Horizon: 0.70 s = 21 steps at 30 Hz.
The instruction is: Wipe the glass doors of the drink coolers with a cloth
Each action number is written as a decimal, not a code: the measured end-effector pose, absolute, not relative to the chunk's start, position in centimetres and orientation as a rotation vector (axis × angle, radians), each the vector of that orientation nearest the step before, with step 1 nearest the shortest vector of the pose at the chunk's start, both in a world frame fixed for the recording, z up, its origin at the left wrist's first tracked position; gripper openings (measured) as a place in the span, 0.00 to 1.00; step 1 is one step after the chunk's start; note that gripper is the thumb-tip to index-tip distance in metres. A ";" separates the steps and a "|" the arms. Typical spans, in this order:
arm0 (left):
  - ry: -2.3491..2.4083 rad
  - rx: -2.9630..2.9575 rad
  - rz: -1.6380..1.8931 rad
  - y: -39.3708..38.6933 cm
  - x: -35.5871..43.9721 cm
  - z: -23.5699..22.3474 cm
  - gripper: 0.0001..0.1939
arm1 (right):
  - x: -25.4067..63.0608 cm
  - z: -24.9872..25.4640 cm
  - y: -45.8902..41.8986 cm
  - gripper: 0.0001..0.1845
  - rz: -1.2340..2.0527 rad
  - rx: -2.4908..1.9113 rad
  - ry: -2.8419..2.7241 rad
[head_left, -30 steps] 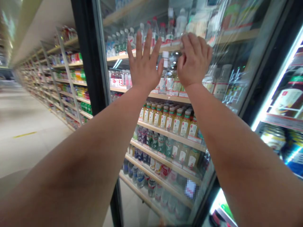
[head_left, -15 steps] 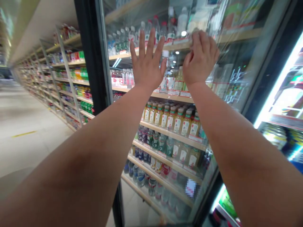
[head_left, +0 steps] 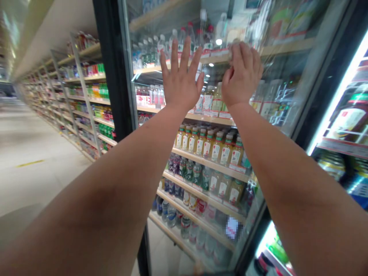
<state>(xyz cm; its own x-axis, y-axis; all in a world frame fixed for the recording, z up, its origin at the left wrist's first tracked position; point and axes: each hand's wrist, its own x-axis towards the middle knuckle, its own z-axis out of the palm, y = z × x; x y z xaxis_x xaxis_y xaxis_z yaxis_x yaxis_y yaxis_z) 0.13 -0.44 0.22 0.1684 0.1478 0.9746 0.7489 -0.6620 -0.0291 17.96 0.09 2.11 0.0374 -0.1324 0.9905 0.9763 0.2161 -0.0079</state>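
Both of my arms reach up to a glass cooler door (head_left: 281, 92). My left hand (head_left: 181, 78) lies flat on the glass with its fingers spread, holding nothing. My right hand (head_left: 241, 74) is just to its right, fingers curled and pressed against the glass near a shelf edge. A small pale patch shows at its fingertips; I cannot make out what it is. Through the glass I see shelves of drinks, with yellow juice bottles (head_left: 209, 147) below my hands.
The door's black frame (head_left: 110, 76) stands at the left. Beyond it a long aisle of stocked shelves (head_left: 83, 103) runs along a pale floor (head_left: 31, 161). At the right a bright light strip (head_left: 336, 103) edges another cooler section with more bottles.
My right hand slid a little to the right and up along the glass, then eased down slightly. My left hand stayed flat, shifting slightly right.
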 end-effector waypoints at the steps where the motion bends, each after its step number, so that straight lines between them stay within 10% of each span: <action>1: -0.856 -1.937 -1.513 -0.5 0.1 0.2 0.43 | 17.9 2.2 0.1 0.32 -1.042 -0.992 -1.089; 21: -0.834 -1.818 -1.512 -0.4 0.2 0.1 0.34 | 18.1 1.5 -0.2 0.29 -1.223 -0.867 -1.475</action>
